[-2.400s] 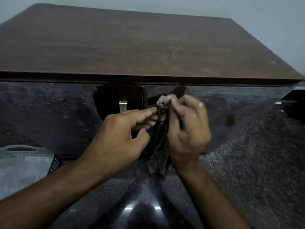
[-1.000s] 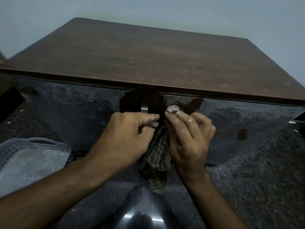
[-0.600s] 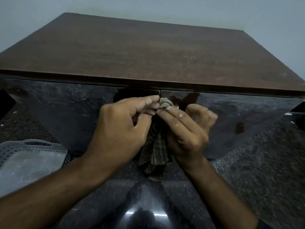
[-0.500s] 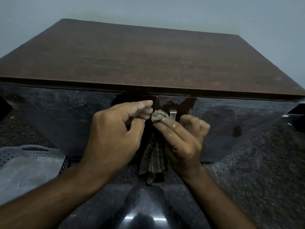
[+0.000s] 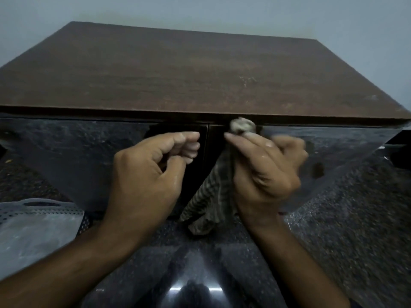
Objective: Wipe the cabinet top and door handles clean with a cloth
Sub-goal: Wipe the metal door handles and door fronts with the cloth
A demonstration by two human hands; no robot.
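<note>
The cabinet has a brown wooden top (image 5: pixel 189 72) and two glossy black doors (image 5: pixel 73 152) that meet at a centre seam. My right hand (image 5: pixel 264 172) grips a striped grey-brown cloth (image 5: pixel 213 196). A bunched end of the cloth pokes above my fingers, right under the top's front edge on the right door. The rest of the cloth hangs below my hand. My left hand (image 5: pixel 149 178) is curled loosely in front of the left door beside the seam and holds nothing I can see. Both door handles are hidden behind the hands and the cloth.
A grey perforated plastic basket (image 5: pixel 37 221) sits on the floor at the lower left. The floor is dark speckled stone (image 5: pixel 355 230). A pale wall (image 5: pixel 222 12) rises behind the cabinet.
My right hand has carried the bunched cloth up and to the right, over the right door's handle, which is now covered. My left hand has stayed by the seam with its fingers more curled.
</note>
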